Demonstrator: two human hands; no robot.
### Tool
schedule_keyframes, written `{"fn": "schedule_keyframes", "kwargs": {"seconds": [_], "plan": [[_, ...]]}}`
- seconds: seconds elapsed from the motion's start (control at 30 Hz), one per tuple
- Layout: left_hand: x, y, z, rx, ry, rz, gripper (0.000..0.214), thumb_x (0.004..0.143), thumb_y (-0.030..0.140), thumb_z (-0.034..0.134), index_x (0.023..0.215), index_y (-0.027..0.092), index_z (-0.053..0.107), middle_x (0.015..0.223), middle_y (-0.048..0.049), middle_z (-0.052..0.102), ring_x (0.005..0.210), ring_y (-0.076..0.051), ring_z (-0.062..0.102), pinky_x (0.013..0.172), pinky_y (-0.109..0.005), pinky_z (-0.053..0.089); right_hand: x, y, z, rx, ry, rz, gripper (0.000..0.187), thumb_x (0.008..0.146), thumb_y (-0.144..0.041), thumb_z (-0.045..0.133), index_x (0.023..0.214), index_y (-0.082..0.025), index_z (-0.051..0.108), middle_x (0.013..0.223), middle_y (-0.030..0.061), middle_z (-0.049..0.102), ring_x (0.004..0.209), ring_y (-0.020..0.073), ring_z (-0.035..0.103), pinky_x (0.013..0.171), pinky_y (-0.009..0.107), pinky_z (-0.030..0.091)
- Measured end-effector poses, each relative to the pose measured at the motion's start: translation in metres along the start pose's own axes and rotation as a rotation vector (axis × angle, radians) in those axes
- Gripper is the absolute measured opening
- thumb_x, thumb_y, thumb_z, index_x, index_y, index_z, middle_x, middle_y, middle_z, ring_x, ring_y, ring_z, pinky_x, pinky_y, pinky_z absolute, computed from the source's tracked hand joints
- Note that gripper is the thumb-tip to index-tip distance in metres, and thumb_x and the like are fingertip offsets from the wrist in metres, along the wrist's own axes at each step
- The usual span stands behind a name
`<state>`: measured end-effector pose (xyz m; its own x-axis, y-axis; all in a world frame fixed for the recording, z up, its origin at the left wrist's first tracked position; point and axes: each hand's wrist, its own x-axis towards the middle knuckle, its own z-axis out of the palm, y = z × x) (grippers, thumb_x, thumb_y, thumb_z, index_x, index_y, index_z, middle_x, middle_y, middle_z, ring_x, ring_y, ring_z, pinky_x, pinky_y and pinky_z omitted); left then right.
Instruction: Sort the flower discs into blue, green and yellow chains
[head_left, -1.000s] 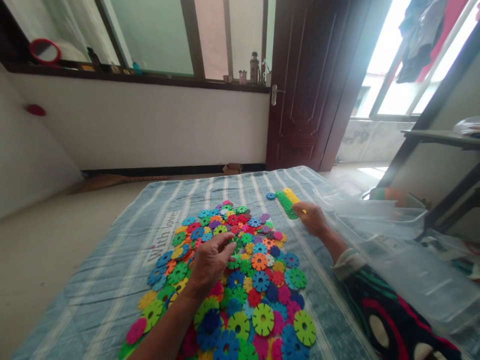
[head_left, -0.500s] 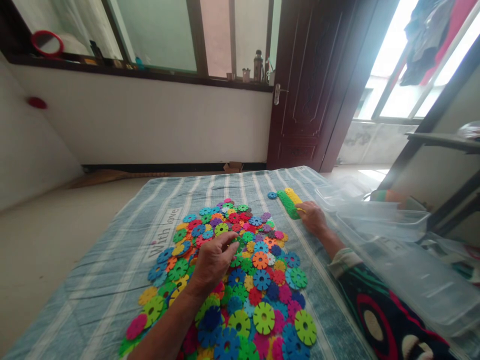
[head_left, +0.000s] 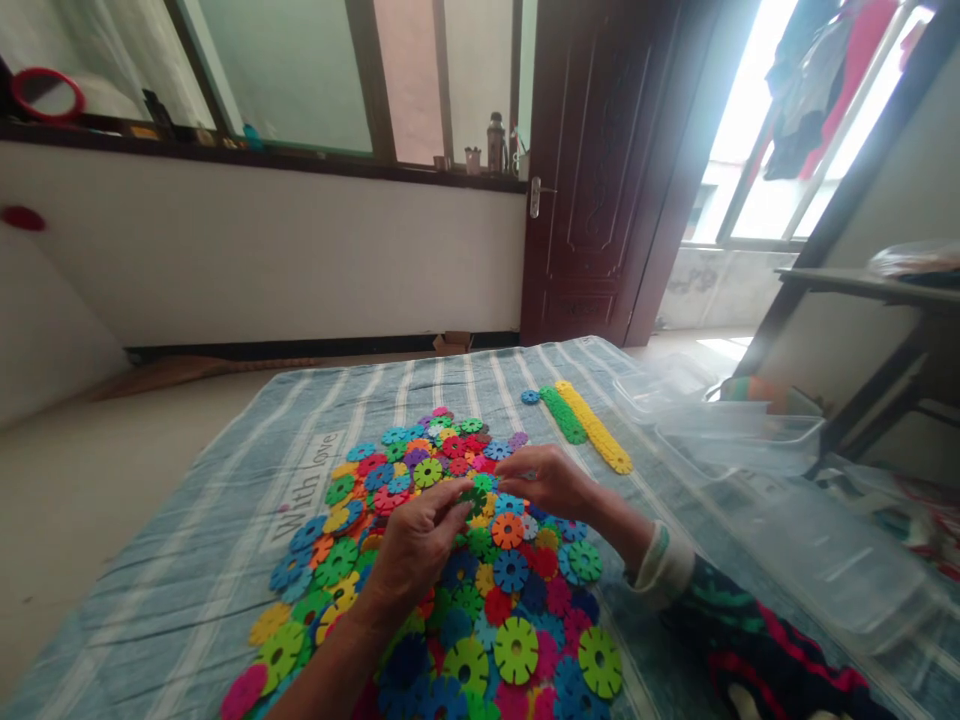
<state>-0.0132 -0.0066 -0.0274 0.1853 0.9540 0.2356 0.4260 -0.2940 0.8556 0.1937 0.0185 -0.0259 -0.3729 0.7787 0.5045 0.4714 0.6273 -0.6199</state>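
Observation:
Many colourful notched plastic discs lie in a wide heap on the bed. Over the middle of the heap, my left hand has thumb and forefinger pinched on a dark green notched disc. My right hand hovers just beside it, fingertips drawn together and pointing at the left hand's fingers; what they hold, if anything, is hidden. Beyond my right hand lie a row of overlapping yellow discs, a shorter row of green discs and a single blue disc.
A blue-and-white striped cloth covers the bed. Clear plastic boxes stand along its right side. A dark red door and a white wall are beyond the far edge. On the right is a shelf.
My right hand has left the yellow row and come left over the heap, close to my left hand. The whole yellow row now shows. The view has turned slightly right.

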Motion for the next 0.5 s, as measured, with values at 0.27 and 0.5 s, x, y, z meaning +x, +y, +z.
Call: {"fn": "schedule_keyframes", "kwargs": {"seconds": [0.27,0.5], "plan": [[-0.003,0.002,0.002,-0.053,-0.041,-0.017,0.035,0.075,0.037,0.060,0.102,0.019,0.070,0.085,-0.0020,0.073,0.070,-0.018,0.066,0.066,-0.027,0.055,-0.005,-0.003,0.013,0.053,-0.052,0.032,0.011,0.080,-0.026,0.064,0.082,-0.019,0.073,0.071,-0.0006,0.068,0.064,0.0116,0.059,0.061,0.020,0.044],[-0.003,0.002,0.005,0.005,-0.049,0.023,0.030,0.075,0.035,0.058,0.099,0.021,0.071,0.082,-0.0011,0.073,0.067,-0.017,0.065,0.065,-0.027,0.053,-0.006,-0.003,0.017,0.113,-0.057,0.093,0.012,0.080,-0.023,0.062,0.077,-0.017,0.072,0.065,-0.0015,0.064,0.060,0.0101,0.055,0.059,0.019,0.041]]}}
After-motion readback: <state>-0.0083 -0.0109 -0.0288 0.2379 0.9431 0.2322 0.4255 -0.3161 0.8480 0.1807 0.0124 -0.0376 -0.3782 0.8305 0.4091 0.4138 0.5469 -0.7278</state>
